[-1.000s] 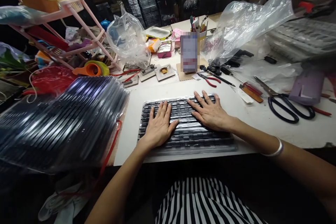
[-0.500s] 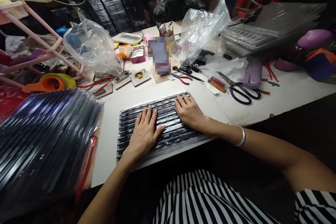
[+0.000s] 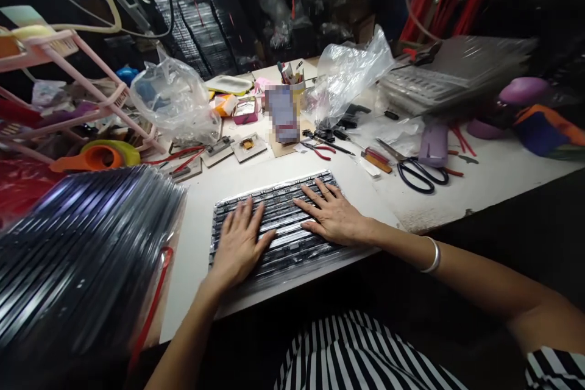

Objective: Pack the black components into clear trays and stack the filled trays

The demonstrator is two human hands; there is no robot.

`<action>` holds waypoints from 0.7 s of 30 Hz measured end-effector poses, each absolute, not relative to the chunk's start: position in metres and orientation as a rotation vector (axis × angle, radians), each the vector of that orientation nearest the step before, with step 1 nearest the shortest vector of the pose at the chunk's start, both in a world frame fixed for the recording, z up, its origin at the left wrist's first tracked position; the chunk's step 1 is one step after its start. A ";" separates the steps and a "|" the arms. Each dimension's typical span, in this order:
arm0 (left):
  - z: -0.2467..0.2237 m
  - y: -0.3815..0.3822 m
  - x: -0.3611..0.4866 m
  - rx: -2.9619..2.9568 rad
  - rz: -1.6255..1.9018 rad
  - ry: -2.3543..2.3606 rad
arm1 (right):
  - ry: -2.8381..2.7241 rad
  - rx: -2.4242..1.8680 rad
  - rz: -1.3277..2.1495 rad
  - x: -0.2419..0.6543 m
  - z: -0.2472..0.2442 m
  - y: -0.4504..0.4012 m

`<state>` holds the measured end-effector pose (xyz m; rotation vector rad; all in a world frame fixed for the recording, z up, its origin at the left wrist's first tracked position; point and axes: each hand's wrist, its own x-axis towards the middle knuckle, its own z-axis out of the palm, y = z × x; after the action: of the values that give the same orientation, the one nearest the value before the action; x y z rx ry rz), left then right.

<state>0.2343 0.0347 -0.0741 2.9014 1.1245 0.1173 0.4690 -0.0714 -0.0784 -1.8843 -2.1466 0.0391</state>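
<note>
A clear plastic tray (image 3: 283,244) with rows of dark strip-like parts lies flat at the front of the white table. My left hand (image 3: 238,245) rests palm down on its left side, fingers stretched out and somewhat blurred. Over the right side my right hand (image 3: 333,213) lies flat with its fingers spread. Neither hand grips anything. Parts of the rows are hidden under both hands. To the left stands a large stack of similar dark trays (image 3: 86,244), with a red strap (image 3: 153,301) along its near right edge.
Behind the tray are red-handled pliers (image 3: 320,150), dark-handled scissors (image 3: 415,173) and small square fixtures (image 3: 249,147). Crumpled clear bags (image 3: 351,73) and a pink rack (image 3: 91,73) stand farther back. A purple object (image 3: 433,145) lies near the scissors.
My right hand's fingers have spread and shifted left across the tray. My left hand has shifted slightly toward the tray's left edge. The whole view has tilted up a little.
</note>
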 end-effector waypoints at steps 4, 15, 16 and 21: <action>-0.082 0.057 0.197 2.562 0.393 1.356 | -1.862 -2.021 0.085 0.477 -0.084 -0.079; -0.112 0.095 0.237 2.504 0.397 0.983 | -1.308 -2.133 -0.020 0.469 -0.078 -0.225; -0.113 0.090 0.254 2.523 0.355 0.888 | -1.153 -2.119 -0.030 0.470 -0.080 -0.244; -0.101 0.032 0.326 2.693 0.208 0.613 | -0.253 -1.743 0.173 0.471 -0.108 -0.312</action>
<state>0.3259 0.0321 -0.1009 2.6929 0.6130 0.2080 0.4714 -0.3119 -0.1084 -1.7426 -0.2530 0.1732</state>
